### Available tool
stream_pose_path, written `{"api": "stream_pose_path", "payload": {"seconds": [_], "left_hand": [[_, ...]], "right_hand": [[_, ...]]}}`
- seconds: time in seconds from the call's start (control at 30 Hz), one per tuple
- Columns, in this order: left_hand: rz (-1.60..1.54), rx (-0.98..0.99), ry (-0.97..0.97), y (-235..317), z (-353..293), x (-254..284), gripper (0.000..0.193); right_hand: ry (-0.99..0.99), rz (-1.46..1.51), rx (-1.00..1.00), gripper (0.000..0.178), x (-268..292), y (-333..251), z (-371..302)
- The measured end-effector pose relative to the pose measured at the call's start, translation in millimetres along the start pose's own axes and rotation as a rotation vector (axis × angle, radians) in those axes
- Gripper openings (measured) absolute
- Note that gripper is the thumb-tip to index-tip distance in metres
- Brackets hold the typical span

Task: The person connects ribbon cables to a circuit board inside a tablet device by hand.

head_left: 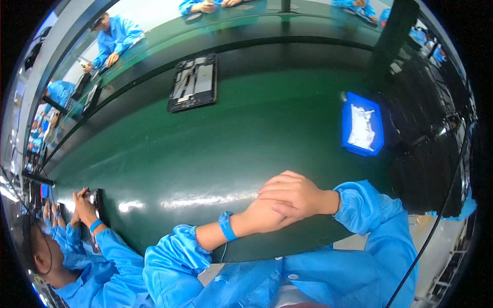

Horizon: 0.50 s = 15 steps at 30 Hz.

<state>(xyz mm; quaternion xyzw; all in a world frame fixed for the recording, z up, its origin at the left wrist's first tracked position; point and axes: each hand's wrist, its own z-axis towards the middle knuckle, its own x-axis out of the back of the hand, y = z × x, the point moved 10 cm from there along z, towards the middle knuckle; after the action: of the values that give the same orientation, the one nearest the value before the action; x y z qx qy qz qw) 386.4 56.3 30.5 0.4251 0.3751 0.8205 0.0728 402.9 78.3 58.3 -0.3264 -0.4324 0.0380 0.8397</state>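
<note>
My hands rest together on the near edge of the green table. My right hand [300, 195] lies across the top of my left hand [261, 216], its fingers laid over it and its thumb apart from them. Most of the left hand's fingers are hidden beneath the right. No tool or part shows in either hand. A blue wrist strap [226, 226] circles my left wrist, with a thin cord hanging from it. Farther off, an opened tablet-like device [193, 83] lies with its inner parts facing up.
Right of the device, a blue bin [367, 151] holds small white pieces. The green table [221, 149] curves away to the left, where a co-worker's hands [84, 208] are at a dark device [96, 200]. Others in blue work beyond the dark rail. A black cable [434, 222] hangs at right.
</note>
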Motion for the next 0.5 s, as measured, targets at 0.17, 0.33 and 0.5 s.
{"api": "stream_pose_path", "payload": {"seconds": [0.17,0.33,0.5], "left_hand": [[0.0,-0.016,-0.01,3,10,-3,0.032],[0.002,-0.019,-0.025,3,15,-8,0.032],[0.009,0.003,-0.043,-1,17,-14,0.033]], "right_hand": [[-0.004,0.015,-0.042,0.031,4,7,-9],[-0.011,0.019,-0.01,0.032,5,9,-13],[0.004,0.013,-0.006,0.031,7,12,-16]]}}
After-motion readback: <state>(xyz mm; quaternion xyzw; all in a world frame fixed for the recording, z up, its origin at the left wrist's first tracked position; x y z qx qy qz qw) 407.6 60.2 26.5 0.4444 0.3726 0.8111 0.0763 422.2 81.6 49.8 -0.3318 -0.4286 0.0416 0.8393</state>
